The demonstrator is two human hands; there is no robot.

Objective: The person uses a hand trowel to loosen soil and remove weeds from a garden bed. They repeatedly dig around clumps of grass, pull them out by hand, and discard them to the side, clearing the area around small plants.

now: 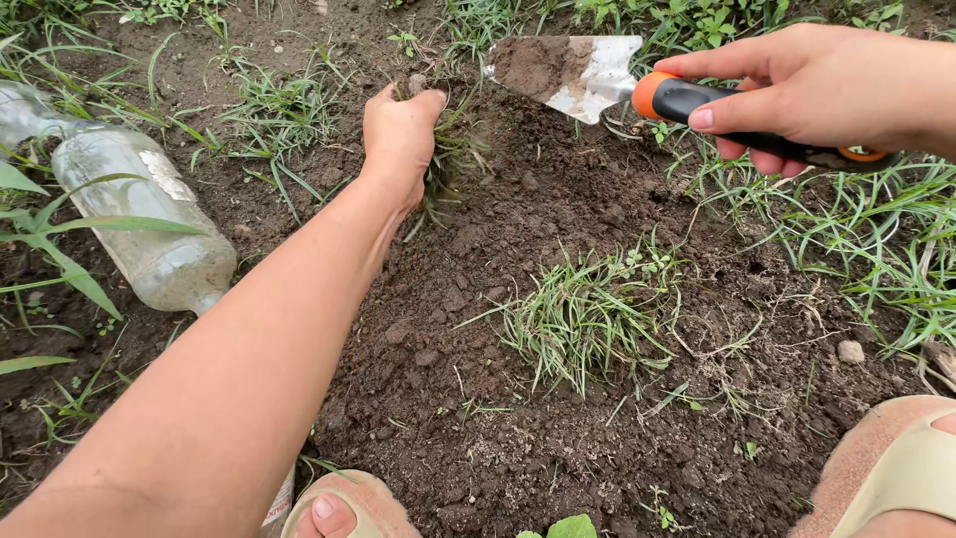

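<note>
Grass clump [453, 159] base behind fingers [398, 125]

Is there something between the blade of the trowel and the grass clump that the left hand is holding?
Nothing visible. The trowel in the right hand hangs just right of the grass clump gripped by the left hand; only open air and bare soil lie between them.

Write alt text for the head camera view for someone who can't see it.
Over dark soil, the left hand grips a grass clump while the right hand holds a soil-caked trowel. A clear plastic bottle lies at left.
</note>
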